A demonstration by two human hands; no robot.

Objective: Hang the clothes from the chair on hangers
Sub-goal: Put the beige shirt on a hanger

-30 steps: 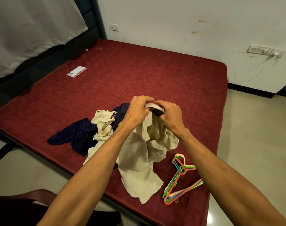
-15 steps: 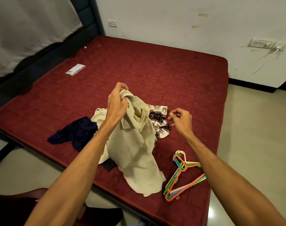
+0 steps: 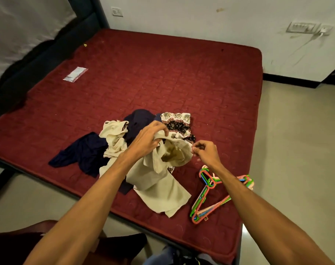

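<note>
A cream shirt hangs over the red mattress. My left hand grips its collar on the left side, and my right hand pinches the collar's right edge, holding the neck opening apart. Behind it lie a second cream garment, a navy garment and an elephant-print cloth. A bundle of coloured plastic hangers rests on the mattress to the right, partly under my right forearm.
A small white packet lies at the mattress's far left. A dark wooden chair stands at the bottom left by the bed's near edge. Tiled floor runs along the right side. A dark headboard borders the left.
My left hand has lowered the cream shirt and moved right. My right hand, free half a second ago, has come in and taken the collar's edge. The printed cloth now lies uncovered behind.
</note>
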